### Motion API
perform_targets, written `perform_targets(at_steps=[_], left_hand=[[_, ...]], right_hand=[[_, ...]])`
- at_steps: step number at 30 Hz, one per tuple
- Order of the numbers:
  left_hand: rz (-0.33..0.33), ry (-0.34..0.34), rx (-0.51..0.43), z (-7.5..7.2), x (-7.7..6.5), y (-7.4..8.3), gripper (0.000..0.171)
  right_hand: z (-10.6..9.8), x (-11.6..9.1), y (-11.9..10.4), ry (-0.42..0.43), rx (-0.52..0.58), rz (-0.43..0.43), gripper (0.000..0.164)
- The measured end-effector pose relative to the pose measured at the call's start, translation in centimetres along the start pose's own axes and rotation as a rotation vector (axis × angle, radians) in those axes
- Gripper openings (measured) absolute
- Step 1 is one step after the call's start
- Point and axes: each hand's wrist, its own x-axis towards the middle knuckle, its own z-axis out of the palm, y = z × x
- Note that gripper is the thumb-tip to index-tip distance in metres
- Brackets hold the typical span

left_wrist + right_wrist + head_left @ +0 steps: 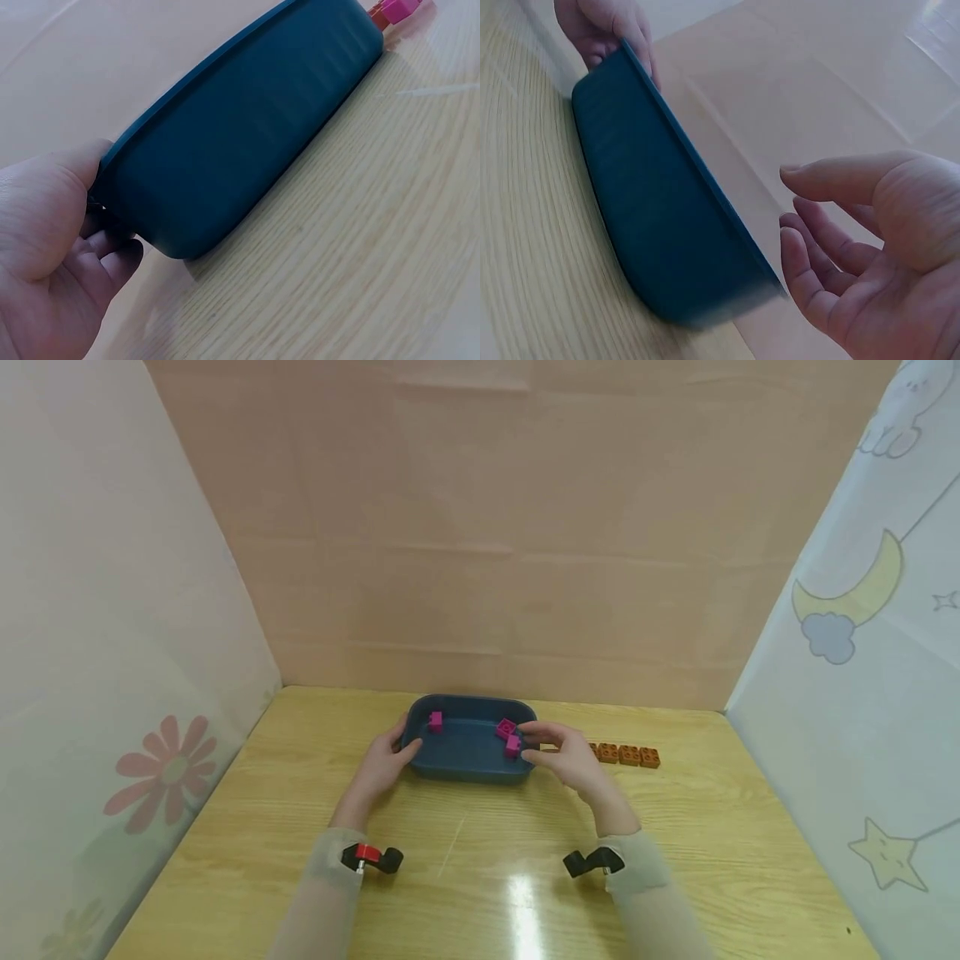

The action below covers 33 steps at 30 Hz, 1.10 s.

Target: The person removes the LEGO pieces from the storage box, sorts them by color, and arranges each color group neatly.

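Left fingers (pixel 120 264) grasp the blue tray (pixel 461 748); loose right fingers (pixel 800 271) hover beside pink bricks (pixel 513 745).

both hands (pixel 379 766) (pixel 567 755) extend forward, palms facing inward

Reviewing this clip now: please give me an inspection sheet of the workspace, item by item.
Surface: wood-grain table, with a glare patch towards the front.
Job's things: blue tray with three pink bricks inside, one near the left end, two near the right. Orange bricks lie in a row to its right, partly hidden by a hand.
Clutter: nothing seen beyond a dark speck at front right.
Left hand: holds the tray's left end.
Right hand: at the tray's right end, fingers and thumb apart; contact unclear.
Cables: nothing seen.
Surroundings: plain back sheet; printed sheets on both sides.
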Motion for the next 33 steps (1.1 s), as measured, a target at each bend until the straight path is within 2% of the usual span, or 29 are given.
perform_targets(at_steps=[7,12,18,22,29,33], left_hand=[[0.023,0.007,0.017,-0.1,-0.2,0.2,0.068],[0.029,0.013,0.026,0.0,-0.2,0.1,0.067],[0.022,0.014,0.013,0.3,-0.2,-0.2,0.065],[0.021,0.005,-0.002,0.5,-0.3,-0.1,0.064],[0.027,-0.007,-0.029,0.4,-0.1,-0.2,0.064],[0.043,-0.024,-0.075,0.0,0.0,-0.1,0.063]], right_hand=[[3.9,3.0,-1.0,-0.063,0.051,-0.070,0.044],[7.2,5.7,-1.3,-0.114,0.062,-0.084,0.044],[10.8,8.9,-1.2,-0.079,0.011,-0.090,0.044],[12.2,10.1,-0.9,-0.047,-0.078,-0.109,0.044],[12.9,11.1,-0.4,-0.014,-0.335,-0.198,0.049],[13.2,11.5,-0.7,-0.029,-0.390,-0.230,0.050]])
